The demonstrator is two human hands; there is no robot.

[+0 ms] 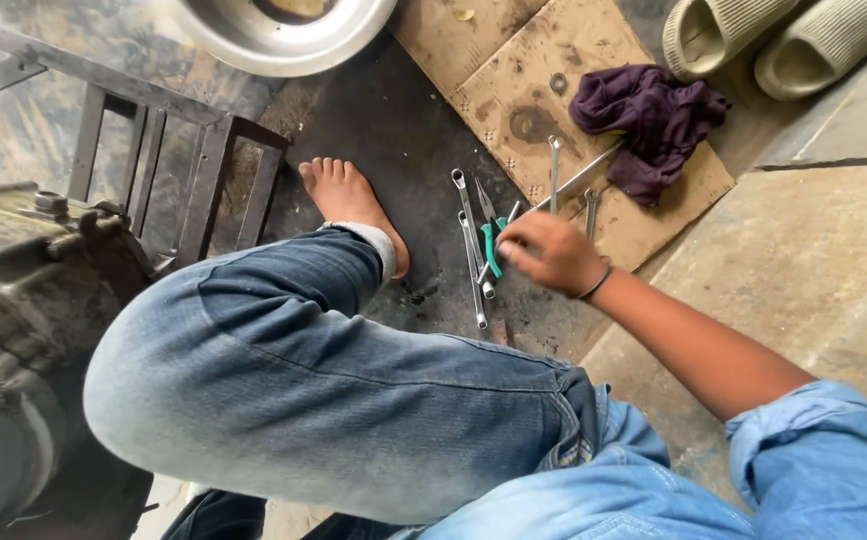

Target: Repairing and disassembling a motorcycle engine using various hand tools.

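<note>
My right hand reaches down to a cluster of tools on the dark floor, blurred by motion. Its curled fingers hover over or touch green-handled pliers. Two long silver wrenches lie side by side just left of the pliers. Another wrench and a short one lie beyond the hand at the edge of the cardboard. Whether the fingers grip anything cannot be made out. My left hand is out of view. My bent leg in jeans and bare foot are left of the tools.
A purple rag and a small metal ring lie on the cardboard. Two beige sandals sit at the top right. A metal bowl is at the top, with a metal frame and a grimy machine on the left.
</note>
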